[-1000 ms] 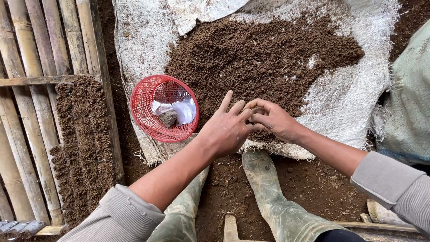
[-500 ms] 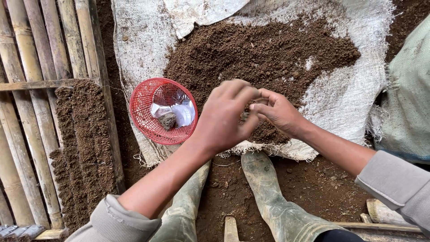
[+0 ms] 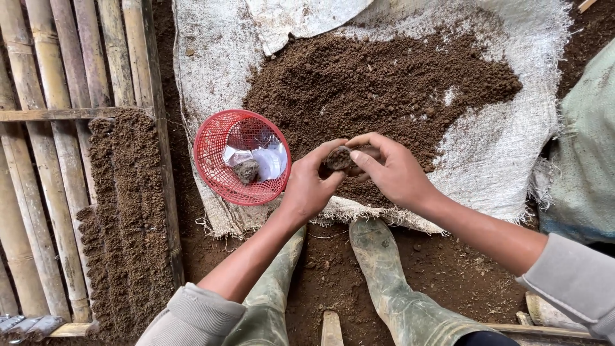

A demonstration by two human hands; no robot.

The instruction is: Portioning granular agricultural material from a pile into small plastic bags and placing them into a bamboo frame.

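Both hands meet near the middle of the frame, over the near edge of the soil heap. My left hand (image 3: 311, 186) pinches a small soil-filled pot (image 3: 338, 157) between thumb and fingers, and my right hand (image 3: 394, 172) grips the same pot from the other side, fingertips pressed on its rim. The pot looks like a dark little plug packed with soil; I cannot tell its material.

Just left of the hands sits a red mesh basket (image 3: 218, 138), holding a scrap of clear plastic and one dark clod. It rests on the white woven sack (image 3: 487, 160) spread across the upper half of the frame, with the loose brown soil pile (image 3: 384, 83) heaped on the sack's middle.

At the left edge I see a bamboo slat frame (image 3: 57, 83) with packed soil rows (image 3: 125, 218) between the slats. My green rubber boots (image 3: 391, 282) stand on muddy ground at the lower centre.
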